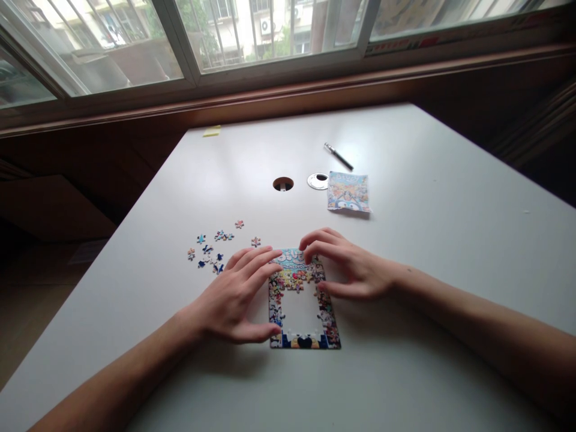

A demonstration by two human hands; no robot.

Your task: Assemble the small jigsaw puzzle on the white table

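A partly assembled jigsaw puzzle [330, 321] lies on the white table, its joined pieces framing a bare middle. My left hand [238, 294] rests along the puzzle's left side, fingers apart, with fingertips near the top edge and the thumb by the lower left. On the opposite side, my right hand [351, 264] curves over the upper right corner. Its thumb and fingers are apart, and I see nothing held between them. Several loose puzzle pieces [207, 249] are scattered to the left of the puzzle, beyond my left hand. A single piece [256, 242] sits just above my left fingers.
Behind the puzzle lie a printed packet [348, 192], a black-and-silver pen [338, 156] and a round metal cover [317, 181]. A cable hole [283, 184] opens in the white table [405, 372]. Yellow tape [212, 131] marks its far edge, below a window [270, 30].
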